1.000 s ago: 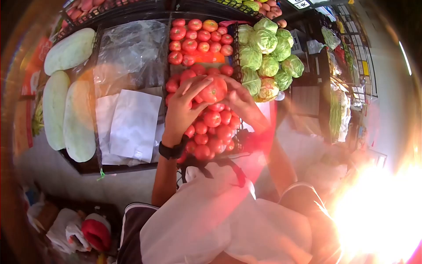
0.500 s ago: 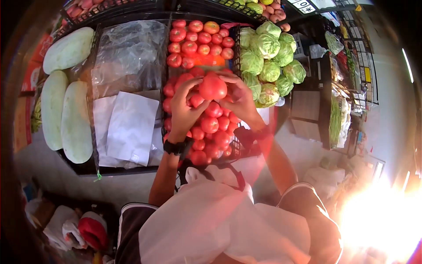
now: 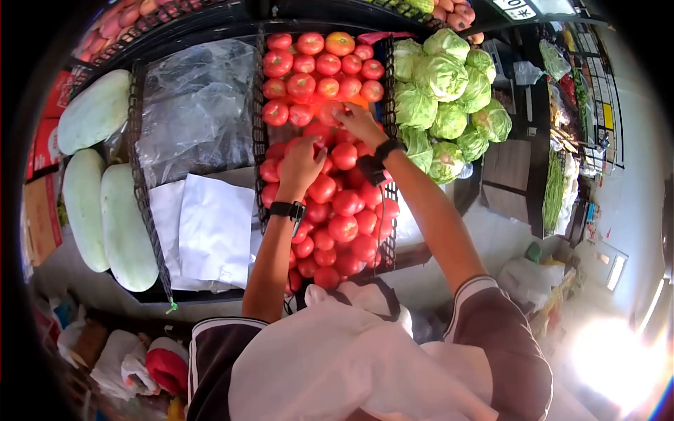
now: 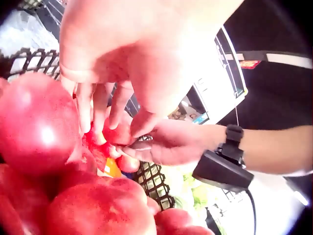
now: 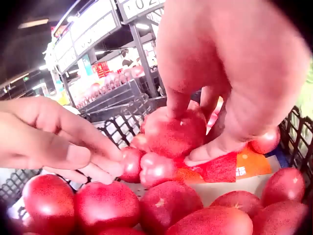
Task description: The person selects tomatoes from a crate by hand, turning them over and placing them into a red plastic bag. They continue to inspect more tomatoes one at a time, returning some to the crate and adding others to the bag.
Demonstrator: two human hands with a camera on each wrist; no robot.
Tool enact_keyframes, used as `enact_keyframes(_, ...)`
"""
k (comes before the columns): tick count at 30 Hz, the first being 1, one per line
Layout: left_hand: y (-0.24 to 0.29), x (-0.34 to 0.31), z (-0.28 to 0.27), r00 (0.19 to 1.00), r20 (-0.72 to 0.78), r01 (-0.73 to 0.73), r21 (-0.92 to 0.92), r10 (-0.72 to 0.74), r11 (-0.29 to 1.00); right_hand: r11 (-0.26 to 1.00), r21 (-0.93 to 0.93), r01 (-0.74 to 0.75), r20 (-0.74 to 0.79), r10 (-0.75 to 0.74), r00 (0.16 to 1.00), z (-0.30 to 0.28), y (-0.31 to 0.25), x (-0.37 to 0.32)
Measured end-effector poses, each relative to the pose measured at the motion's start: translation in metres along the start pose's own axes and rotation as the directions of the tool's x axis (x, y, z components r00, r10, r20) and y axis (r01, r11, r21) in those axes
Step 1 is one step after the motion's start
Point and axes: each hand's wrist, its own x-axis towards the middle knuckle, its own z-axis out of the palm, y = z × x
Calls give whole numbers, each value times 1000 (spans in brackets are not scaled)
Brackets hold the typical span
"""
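My right hand (image 3: 361,125) reaches to the front edge of the neat tomato rows and grips a large red tomato (image 5: 176,132), fingers over its top and thumb at its side. In the right wrist view that tomato sits beside smaller tomatoes, just behind a red and orange printed sheet (image 5: 254,164). My left hand (image 3: 302,165) hovers over the loose pile of tomatoes (image 3: 344,228), its fingers loosely bent and nothing in them. The left wrist view has this hand large at the top, with big tomatoes (image 4: 39,122) close below.
Black mesh dividers (image 3: 258,133) flank the tomatoes. Cabbages (image 3: 446,77) are heaped to the right. On the left are plastic film (image 3: 200,105), white paper sheets (image 3: 214,228) and pale winter melons (image 3: 126,224). Price signs (image 5: 95,27) stand beyond the crate.
Both hands held the large tomato above the pile. The right hand has carried it forward to the rows, while the left hand has let go and lowered toward the pile's left side.
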Motion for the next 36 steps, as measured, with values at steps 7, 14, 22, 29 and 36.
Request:
enact_keyframes(7,10,21,24,994,42,96,151,-103,984,911,-405,83,-44,-110,993,9,52,51)
enact_keyframes(14,1,19,30,999,-27,32,208,-27,978,948,-316,-37,-29,29,999,14,50,54)
enact_keyframes(22,1,19,31,999,6,38,236,-41,971,954,-295,47,-107,-82,991,-5,50,26)
enact_keyframes(29,1,15,32,1000,-20,17,259,-12,966,949,-312,-44,-26,38,999,-10,29,17)
enact_keyframes(36,6,15,29,999,-26,44,200,-40,979,983,-164,-87,-170,59,984,0,87,69)
